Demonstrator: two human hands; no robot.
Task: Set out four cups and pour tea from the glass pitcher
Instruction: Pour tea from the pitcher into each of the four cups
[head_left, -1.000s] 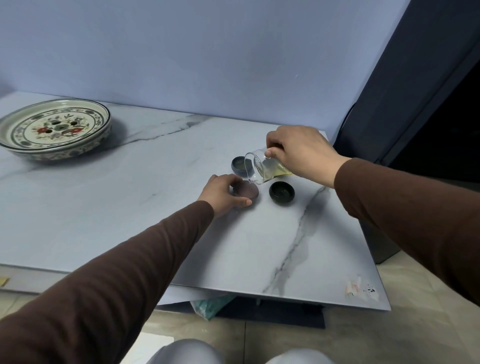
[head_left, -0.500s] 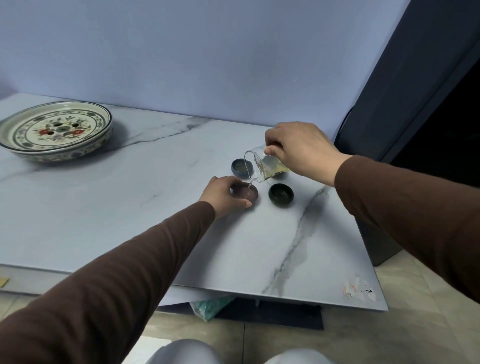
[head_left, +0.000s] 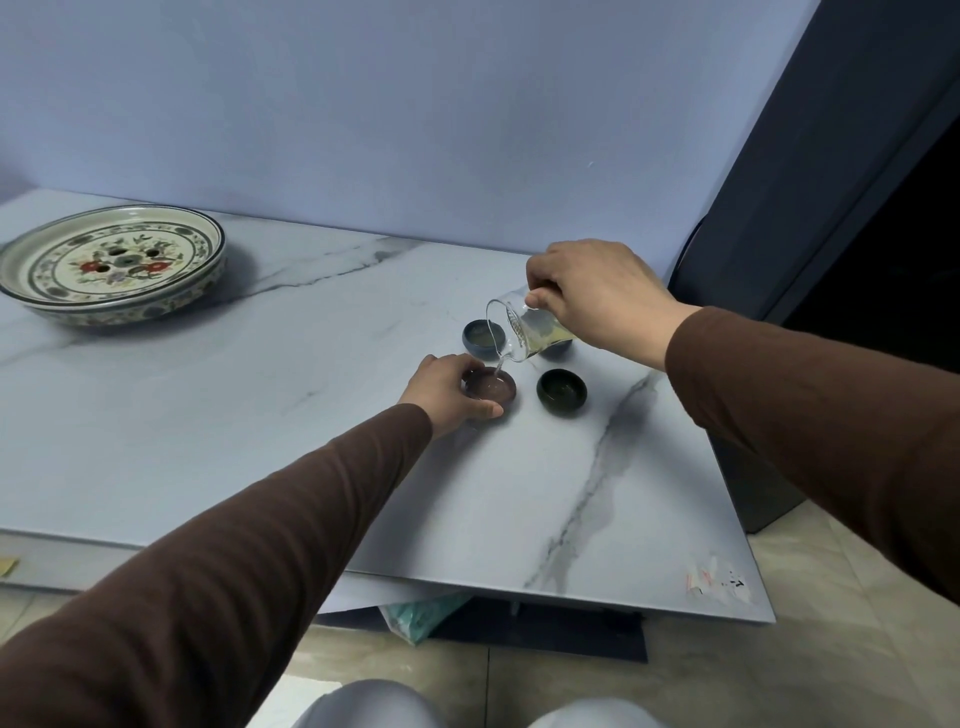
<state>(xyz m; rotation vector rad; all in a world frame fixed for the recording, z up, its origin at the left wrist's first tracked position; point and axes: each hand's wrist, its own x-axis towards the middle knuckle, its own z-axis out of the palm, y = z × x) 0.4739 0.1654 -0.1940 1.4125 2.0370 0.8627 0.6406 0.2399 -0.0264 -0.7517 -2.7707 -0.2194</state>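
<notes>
My right hand (head_left: 597, 296) grips the glass pitcher (head_left: 524, 332), tilted to the left with yellowish tea inside. A thin stream runs from its spout into the brown cup (head_left: 491, 387), which holds liquid. My left hand (head_left: 441, 389) clasps that brown cup on the marble table (head_left: 260, 415). A blue-grey cup (head_left: 480, 338) with tea stands just behind. A dark green cup (head_left: 562, 392) sits to the right. Another dark cup (head_left: 558, 349) is mostly hidden behind the pitcher.
A large patterned ceramic tray (head_left: 111, 262) rests at the table's far left. A dark cabinet (head_left: 831, 208) stands to the right of the table. The table's front edge (head_left: 571, 603) lies close to my knees, with a teal bag (head_left: 421, 613) beneath.
The pitcher has tipped further and risen slightly, and tea now streams into the brown cup, which has filled. My left hand stays on the cup.
</notes>
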